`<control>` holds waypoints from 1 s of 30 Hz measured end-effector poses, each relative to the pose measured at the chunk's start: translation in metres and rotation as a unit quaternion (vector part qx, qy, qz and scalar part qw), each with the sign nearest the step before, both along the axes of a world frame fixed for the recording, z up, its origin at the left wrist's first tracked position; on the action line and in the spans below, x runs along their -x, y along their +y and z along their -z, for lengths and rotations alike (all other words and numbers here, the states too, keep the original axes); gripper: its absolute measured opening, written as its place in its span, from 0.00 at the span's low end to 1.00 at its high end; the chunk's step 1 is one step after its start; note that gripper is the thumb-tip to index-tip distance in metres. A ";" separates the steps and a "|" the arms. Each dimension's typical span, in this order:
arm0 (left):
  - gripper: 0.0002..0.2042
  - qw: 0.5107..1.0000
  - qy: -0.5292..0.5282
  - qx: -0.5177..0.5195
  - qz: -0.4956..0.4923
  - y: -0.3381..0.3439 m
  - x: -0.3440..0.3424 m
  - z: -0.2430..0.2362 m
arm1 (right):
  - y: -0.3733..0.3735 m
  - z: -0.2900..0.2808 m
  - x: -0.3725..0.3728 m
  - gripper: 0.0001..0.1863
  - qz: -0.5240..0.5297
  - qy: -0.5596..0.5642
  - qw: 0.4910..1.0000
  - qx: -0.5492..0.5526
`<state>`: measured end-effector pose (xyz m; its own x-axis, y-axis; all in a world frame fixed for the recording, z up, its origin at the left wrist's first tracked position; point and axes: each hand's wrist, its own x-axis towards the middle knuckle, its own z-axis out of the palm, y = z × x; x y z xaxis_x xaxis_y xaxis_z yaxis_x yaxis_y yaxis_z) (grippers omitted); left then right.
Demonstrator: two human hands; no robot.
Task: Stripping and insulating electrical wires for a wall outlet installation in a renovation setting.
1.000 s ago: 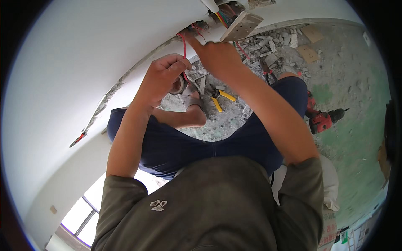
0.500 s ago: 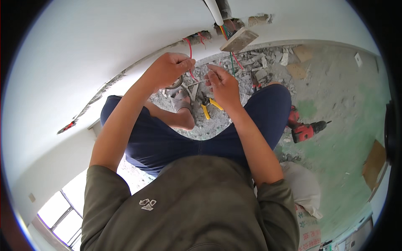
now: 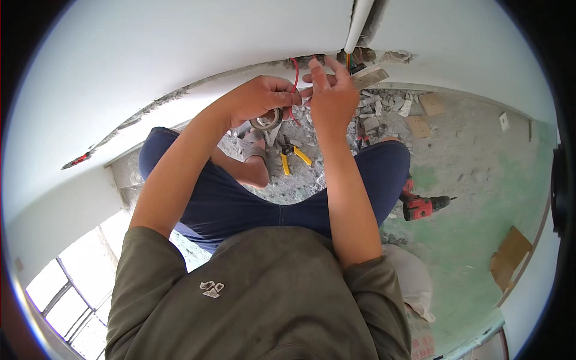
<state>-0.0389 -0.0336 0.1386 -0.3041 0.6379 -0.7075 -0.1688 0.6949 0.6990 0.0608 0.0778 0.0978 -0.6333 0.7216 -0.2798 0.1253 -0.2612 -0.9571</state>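
Note:
My left hand is closed, its thumb and fingers pinching a red wire that comes out of a broken channel in the wall. A roll of tape hangs at the underside of that same hand, against the fingers. Just to its right, my right hand is raised with its fingers spread apart, the fingertips close to the wire and the left thumb. I see nothing held in it. Behind the right hand, a pale plate juts from the wall beside coloured wires.
Rubble lies along the wall base. Yellow-handled pliers rest on the floor between my legs. A red power drill lies right of my knee, near a pale sack. A white pipe runs down the wall.
My right hand has moved up toward the wall, and its fingers have spread. The left hand, still on the wire, has shifted slightly right. The whole view has turned a little.

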 end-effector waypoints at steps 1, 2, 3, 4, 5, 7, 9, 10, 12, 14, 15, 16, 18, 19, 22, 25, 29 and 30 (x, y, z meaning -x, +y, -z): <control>0.10 1.000 -0.003 -0.003 -0.004 0.000 0.001 -0.003 | 0.000 -0.002 0.004 0.16 0.017 -0.001 1.000 0.003; 0.10 1.000 -0.006 -0.006 -0.009 -0.001 0.001 -0.003 | 0.000 -0.003 0.007 0.16 0.035 -0.002 0.999 0.006; 0.10 1.000 -0.008 -0.009 -0.012 -0.002 0.003 -0.001 | -0.002 -0.001 0.009 0.16 0.031 -0.004 1.000 0.003; 0.10 1.000 -0.002 -0.018 -0.009 -0.003 0.007 0.001 | -0.005 0.003 0.010 0.15 0.050 0.007 0.997 0.059; 0.09 1.000 0.004 -0.026 -0.005 -0.004 0.009 0.003 | -0.009 0.007 0.011 0.15 0.068 0.017 0.991 0.115; 0.11 1.000 0.011 -0.022 0.000 -0.005 0.010 0.004 | -0.018 0.017 0.007 0.14 0.078 0.018 0.991 0.107; 0.12 1.000 0.018 -0.019 0.008 -0.005 0.010 0.002 | -0.025 0.029 0.003 0.13 0.089 0.020 0.991 0.099; 0.12 0.999 0.030 -0.012 0.011 -0.004 0.008 0.000 | -0.027 0.032 0.001 0.12 0.096 0.017 0.988 0.119; 0.12 0.998 0.053 -0.020 -0.002 -0.003 0.002 0.003 | -0.029 0.037 0.000 0.12 0.122 0.035 0.977 0.169; 0.12 0.998 0.064 -0.020 0.003 -0.002 0.000 0.003 | -0.026 0.045 -0.001 0.11 0.159 0.069 0.962 0.210; 0.12 0.998 0.058 -0.029 0.003 -0.003 0.001 0.005 | -0.019 0.049 -0.003 0.11 0.180 0.068 0.955 0.227; 0.12 0.998 0.058 -0.029 0.002 -0.005 0.000 0.006 | -0.014 0.055 -0.006 0.11 0.178 0.068 0.955 0.226; 0.12 0.998 0.066 -0.017 -0.013 -0.003 -0.004 0.009 | -0.002 0.066 -0.010 0.10 0.172 0.061 0.961 0.207; 0.12 0.998 0.066 -0.020 -0.014 -0.003 -0.006 0.010 | 0.002 0.070 -0.009 0.10 0.178 0.063 0.961 0.204; 0.13 0.997 0.065 -0.023 -0.033 -0.002 -0.007 0.013 | -0.002 0.081 -0.008 0.09 0.190 0.084 0.943 0.262; 0.13 0.997 0.076 -0.016 -0.025 -0.001 -0.007 0.014 | -0.010 0.086 -0.009 0.09 0.204 0.137 0.907 0.341; 0.12 0.997 0.070 -0.016 -0.030 0.000 -0.010 0.007 | 0.000 0.084 -0.007 0.08 0.179 0.166 0.889 0.386; 0.12 0.997 0.066 -0.014 -0.031 0.001 -0.009 0.005 | 0.002 0.080 -0.010 0.09 0.131 0.130 0.913 0.363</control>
